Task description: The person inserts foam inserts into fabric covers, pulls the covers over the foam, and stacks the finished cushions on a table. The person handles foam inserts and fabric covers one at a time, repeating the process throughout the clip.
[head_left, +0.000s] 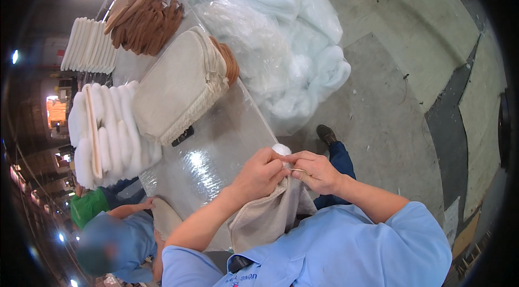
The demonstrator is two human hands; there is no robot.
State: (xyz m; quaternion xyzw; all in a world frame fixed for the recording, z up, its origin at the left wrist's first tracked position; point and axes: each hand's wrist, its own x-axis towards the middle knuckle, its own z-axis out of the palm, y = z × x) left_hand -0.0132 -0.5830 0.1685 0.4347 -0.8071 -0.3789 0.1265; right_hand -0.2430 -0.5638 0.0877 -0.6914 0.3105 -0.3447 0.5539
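Close in front of my body hangs a grey-beige fabric cover [264, 214], its top edge gathered between my two hands. My left hand [259, 172] is closed on that edge with bent fingers. From the other side my right hand [316, 172] pinches the edge, thumb and fingers pressed together. A small tuft of white filling [281, 149] shows just beyond my fingertips. The fabric's lower end drapes down by my shirt, and its inside is hidden.
A shiny table [216, 141] carries stacked beige fabric covers [173, 81], white padding [108, 130] and brown pieces [148, 22]. A dark object [183, 136] lies beside the beige stack. Bagged white filling [286, 43] stands right of the table. A co-worker [127, 243] at left holds beige fabric [166, 216].
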